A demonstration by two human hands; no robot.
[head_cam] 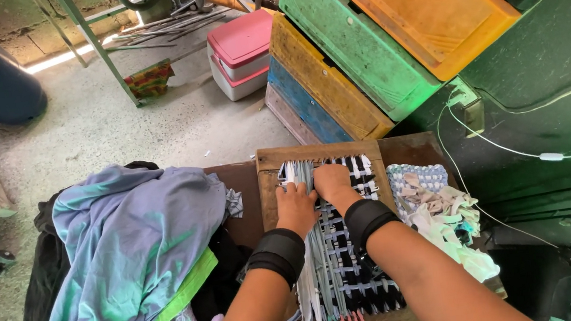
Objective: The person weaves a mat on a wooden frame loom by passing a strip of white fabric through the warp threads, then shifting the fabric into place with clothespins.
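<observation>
Both hands pressed on the soft strips of black, white and grey cloth point(345, 262) stretched across a square wooden frame point(269, 177) on the brown table point(242, 187). The left hand point(296, 208) and right hand point(333, 184) had curled fingers pinching strips near the top. The strips looked light and floppy, best held by their ends. A pile of blue clothes point(130, 252) lay beside it, above a grey concrete floor point(151, 126).

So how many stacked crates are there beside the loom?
4, stacked and leaning: orange crate on top, green crate beneath, yellow crate next, blue crate lowest; more may be hidden.
</observation>
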